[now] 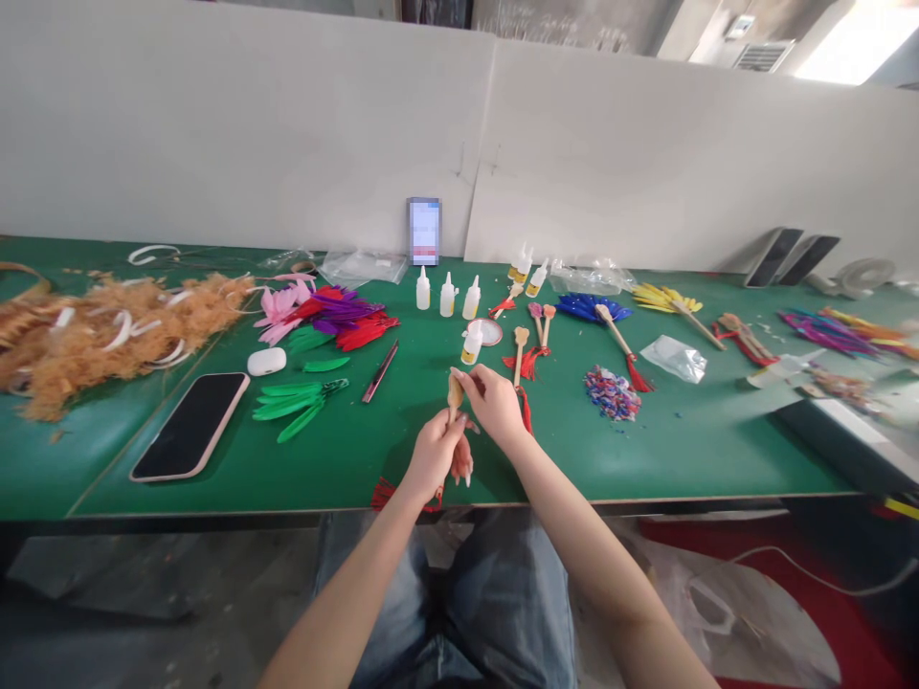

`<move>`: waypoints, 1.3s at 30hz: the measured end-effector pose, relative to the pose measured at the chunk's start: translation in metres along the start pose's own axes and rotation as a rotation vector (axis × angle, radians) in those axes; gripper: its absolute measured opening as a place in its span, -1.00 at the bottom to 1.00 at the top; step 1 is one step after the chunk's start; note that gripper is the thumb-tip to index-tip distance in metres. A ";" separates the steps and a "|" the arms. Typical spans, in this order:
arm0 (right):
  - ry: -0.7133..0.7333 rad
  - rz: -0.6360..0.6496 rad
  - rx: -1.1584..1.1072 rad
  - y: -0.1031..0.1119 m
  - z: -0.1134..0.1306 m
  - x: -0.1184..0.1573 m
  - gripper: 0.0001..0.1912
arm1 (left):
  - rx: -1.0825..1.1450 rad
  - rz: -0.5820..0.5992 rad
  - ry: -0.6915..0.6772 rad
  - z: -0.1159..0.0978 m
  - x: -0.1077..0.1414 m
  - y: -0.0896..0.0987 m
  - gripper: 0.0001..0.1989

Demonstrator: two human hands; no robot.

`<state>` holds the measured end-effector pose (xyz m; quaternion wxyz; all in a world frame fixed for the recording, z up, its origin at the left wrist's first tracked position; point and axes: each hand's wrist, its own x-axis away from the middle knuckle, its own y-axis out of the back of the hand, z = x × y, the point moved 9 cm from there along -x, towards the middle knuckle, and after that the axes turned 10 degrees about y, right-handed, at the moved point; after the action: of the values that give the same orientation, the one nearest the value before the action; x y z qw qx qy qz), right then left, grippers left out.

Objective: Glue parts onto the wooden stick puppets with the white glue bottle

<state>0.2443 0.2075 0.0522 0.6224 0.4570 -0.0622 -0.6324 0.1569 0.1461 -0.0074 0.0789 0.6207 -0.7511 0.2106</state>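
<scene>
On the counter [359,459] I see a red tassel [384,494] just left of the wooden stick [455,394]'s near end, and my left hand [433,450] has its grip wrapped around that stick. My right hand [495,402] touches the stick's far end, though I can't tell whether it pinches. Beyond the stick stands one white bottle [472,346], then three more bottles [447,299].

At least six wooden sticks [455,393], at least six white bottles [447,299], two phones [190,428], one earbud case [267,361], one round dish [491,332], one blue feather fan [583,306], one yellow feather fan [657,298], one multicoloured heap [612,392]
</scene>
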 end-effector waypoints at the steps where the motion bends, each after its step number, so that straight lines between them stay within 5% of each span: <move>1: 0.008 0.006 -0.003 0.000 0.001 0.000 -0.59 | -0.002 -0.005 0.000 0.000 0.000 0.000 -0.71; 13: -0.004 0.007 -0.160 -0.003 0.002 -0.001 -0.59 | -0.009 0.039 0.024 0.006 -0.002 -0.001 -0.76; 20: 0.106 0.006 0.033 -0.005 0.006 -0.003 -0.60 | 0.024 0.042 0.021 0.003 -0.003 -0.001 -0.75; 39: 0.028 0.068 0.290 -0.013 -0.002 -0.001 -0.70 | 0.066 -0.007 0.017 0.000 -0.004 0.005 -0.71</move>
<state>0.2356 0.2127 0.0430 0.5719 0.5486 -0.1595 -0.5887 0.1533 0.1506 -0.0099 0.0654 0.6236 -0.7410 0.2405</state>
